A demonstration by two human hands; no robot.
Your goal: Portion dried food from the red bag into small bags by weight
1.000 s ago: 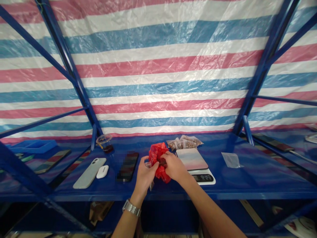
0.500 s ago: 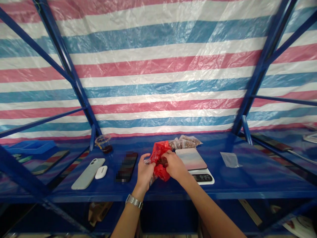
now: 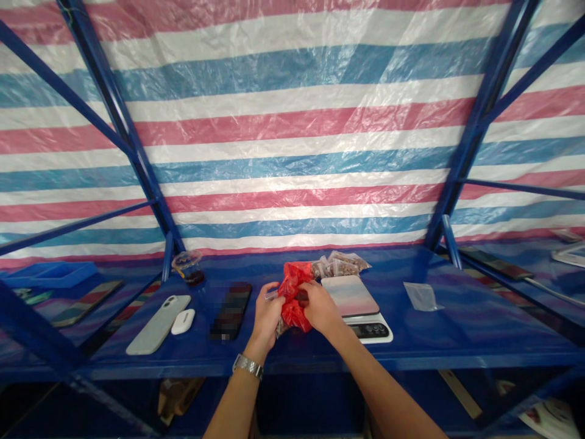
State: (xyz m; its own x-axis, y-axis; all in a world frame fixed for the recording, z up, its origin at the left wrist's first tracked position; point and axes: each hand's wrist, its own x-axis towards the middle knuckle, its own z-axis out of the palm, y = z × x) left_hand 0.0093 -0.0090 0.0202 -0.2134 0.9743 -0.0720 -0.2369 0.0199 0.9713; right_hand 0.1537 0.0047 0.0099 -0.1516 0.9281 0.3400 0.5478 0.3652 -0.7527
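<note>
A crumpled red plastic bag [image 3: 296, 316] is between my hands over the front of the blue shelf, its mouth open on something dark brown. My left hand [image 3: 267, 314], with a metal watch at the wrist, grips the bag's left side. A clear plastic bag [image 3: 281, 328] with small brown contents shows beneath that hand's fingers. My right hand [image 3: 321, 306] comes in from the right with its fingers curled into the red bag's mouth. Those fingertips are hidden, so what they pinch cannot be made out. Right beside that forearm sits a white digital scale [image 3: 381, 329].
Several filled clear bags [image 3: 342, 265] lie behind the scale, and a flat clear bag [image 3: 421, 297] lies to the right. Leftward are a black phone [image 3: 232, 311], a pale phone [image 3: 158, 326], a white earbud case [image 3: 183, 322] and a plastic cup [image 3: 189, 268]. Blue posts [image 3: 137, 158] flank the shelf.
My right fingers have shifted slightly within the red bag's mouth, and the bag's folds have closed in somewhat. My left hand keeps its grip. The whole view has moved a little.
</note>
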